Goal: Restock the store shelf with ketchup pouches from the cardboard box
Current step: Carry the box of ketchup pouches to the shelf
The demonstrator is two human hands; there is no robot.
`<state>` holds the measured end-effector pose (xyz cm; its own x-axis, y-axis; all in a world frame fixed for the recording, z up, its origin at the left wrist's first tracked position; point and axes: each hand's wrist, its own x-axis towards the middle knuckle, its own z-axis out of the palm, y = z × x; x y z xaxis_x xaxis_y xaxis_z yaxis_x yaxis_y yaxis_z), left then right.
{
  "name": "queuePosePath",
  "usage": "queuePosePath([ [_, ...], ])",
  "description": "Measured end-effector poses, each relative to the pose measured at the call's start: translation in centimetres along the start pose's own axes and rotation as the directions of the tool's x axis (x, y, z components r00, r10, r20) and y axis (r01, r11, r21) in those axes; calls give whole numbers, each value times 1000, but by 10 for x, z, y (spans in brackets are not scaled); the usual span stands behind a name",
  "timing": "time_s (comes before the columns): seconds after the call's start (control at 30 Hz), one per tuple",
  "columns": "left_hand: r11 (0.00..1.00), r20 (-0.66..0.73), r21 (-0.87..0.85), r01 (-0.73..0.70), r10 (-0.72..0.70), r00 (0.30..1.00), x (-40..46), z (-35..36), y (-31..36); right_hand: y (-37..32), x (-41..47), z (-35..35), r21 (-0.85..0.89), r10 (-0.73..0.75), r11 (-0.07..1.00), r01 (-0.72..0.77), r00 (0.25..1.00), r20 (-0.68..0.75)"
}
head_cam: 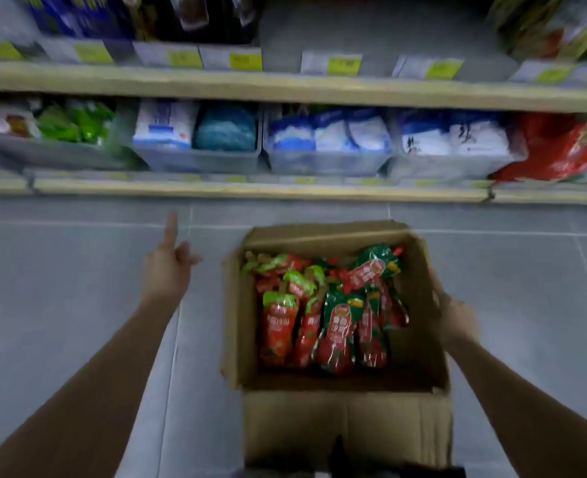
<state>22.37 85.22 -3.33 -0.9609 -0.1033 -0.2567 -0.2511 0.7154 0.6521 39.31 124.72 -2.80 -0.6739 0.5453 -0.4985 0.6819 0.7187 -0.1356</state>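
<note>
Ketchup pouches [323, 312] are lying heaped inside the open cardboard box [347, 419], which is sitting on the grey tiled floor [61, 270] in front of the bottom shelf [250, 189]. I am seeing the right hand [452, 315] gripping the box's right wall, fingers curling over its rim. The left hand [168, 270] is hovering left of the box, forefinger pointing up, holding nothing. Bins [326, 160] of bagged goods are lining the shelf.

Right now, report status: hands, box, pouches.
Left hand free, index finger out, beside the cardboard box. Right hand on the box's right wall. Ketchup pouches all inside, none picked. Nothing in the way.
</note>
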Motion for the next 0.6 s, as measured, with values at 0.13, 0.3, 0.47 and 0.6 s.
queuePosePath([
  [0.13, 981, 109, 53, -184, 178, 978, -15, 77, -9, 9, 32, 40, 261, -10, 965, 14, 1000, -17],
  [0.3, 990, 264, 21, -140, 130, 956, -57, 106, -7, 4, 40, 41, 419, -62, 907, 50, 998, 16],
  [0.47, 989, 270, 54, -138, 119, 956, -99, 100, 1, 27, 23, 31, 390, -86, 919, 61, 995, 46],
  [0.6, 995, 323, 73, -66, 39, 946, -118, 112, -6, 52, 14, 34, 390, -88, 919, 62, 995, 50],
])
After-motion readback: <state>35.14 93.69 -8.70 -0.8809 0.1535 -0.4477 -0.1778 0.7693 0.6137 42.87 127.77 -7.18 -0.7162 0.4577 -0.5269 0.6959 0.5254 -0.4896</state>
